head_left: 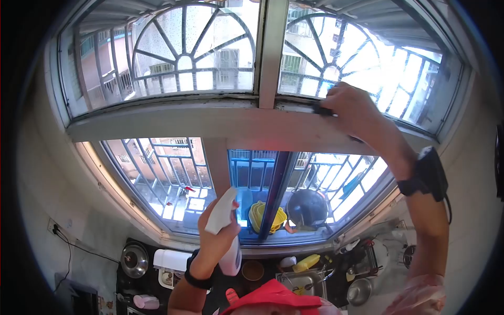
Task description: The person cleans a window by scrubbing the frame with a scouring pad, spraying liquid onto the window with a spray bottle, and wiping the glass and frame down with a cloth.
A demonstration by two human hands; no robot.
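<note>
My left hand (214,226) is closed around a spray bottle (231,260) with a white trigger head (222,210), held upright in front of the lower window. Raised high, my right hand (353,107) is at the bottom edge of the upper right window pane (336,52). Its fingers are closed on a small black-handled tool (324,110), whose kind I cannot make out. A bit of blue shows by the fingertips. A black band with a box and cable (428,176) is strapped to my right forearm.
Below the window runs a dark counter with a sink (307,283), a steel pot (359,290), a round lid (135,260) and a pink cup (146,302). Beyond the lower pane are yellow baskets (268,216) and a dark round pan (307,209). A wide frame beam (210,123) divides the panes.
</note>
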